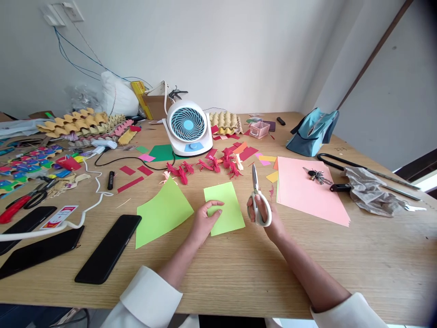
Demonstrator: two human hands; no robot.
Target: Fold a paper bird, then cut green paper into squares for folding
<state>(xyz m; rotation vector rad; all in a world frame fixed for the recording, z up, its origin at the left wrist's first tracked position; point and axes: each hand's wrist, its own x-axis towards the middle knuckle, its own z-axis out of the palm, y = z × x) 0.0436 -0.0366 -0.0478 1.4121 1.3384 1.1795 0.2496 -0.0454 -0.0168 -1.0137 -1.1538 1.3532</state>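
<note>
My left hand (205,219) is curled over the left edge of a small light green sheet (230,209), index finger and thumb showing on top; its other fingers are mostly hidden. White-handled scissors (255,182) point upward in my right hand (268,218), their blades together, just right of that sheet. A larger light green sheet (162,212), one corner raised, lies to the left. Behind the sheets are several folded red paper figures (213,163) and a pale one (238,161). Pink sheets (303,184) lie at the right.
A white fan (188,127) stands at the back centre. Black phones (108,248), a marker (111,180), red-handled scissors (17,207) and egg trays (82,122) occupy the left. Toward the right are a blue pouch (312,132), keys (318,176) and a crumpled grey cloth (372,191).
</note>
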